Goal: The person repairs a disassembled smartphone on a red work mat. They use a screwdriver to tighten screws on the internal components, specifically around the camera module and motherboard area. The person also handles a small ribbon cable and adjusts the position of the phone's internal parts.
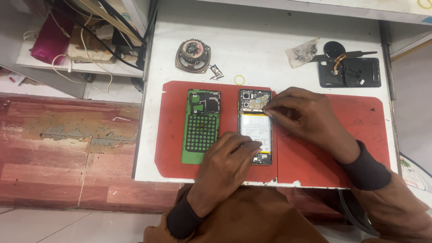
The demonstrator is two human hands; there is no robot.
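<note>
A white workbench (270,49) is filling most of the view, and a red mat (360,130) is lying across its near half. At the mat's middle, the opened phone (255,127) is sitting face down with its battery and boards showing; its green back cover (201,127) is lying just beside it at nine o'clock. The left hand (227,164) is pressing down on the phone's six o'clock end, fingers flat, gripping nothing. The right hand (306,119) is pinching at something by the top board at twelve o'clock; what the fingertips are holding is too small to tell. A round speaker (193,54) is resting at eleven o'clock. I reckon a slip there could be tearing a thin ribbon or nicking the battery.
</note>
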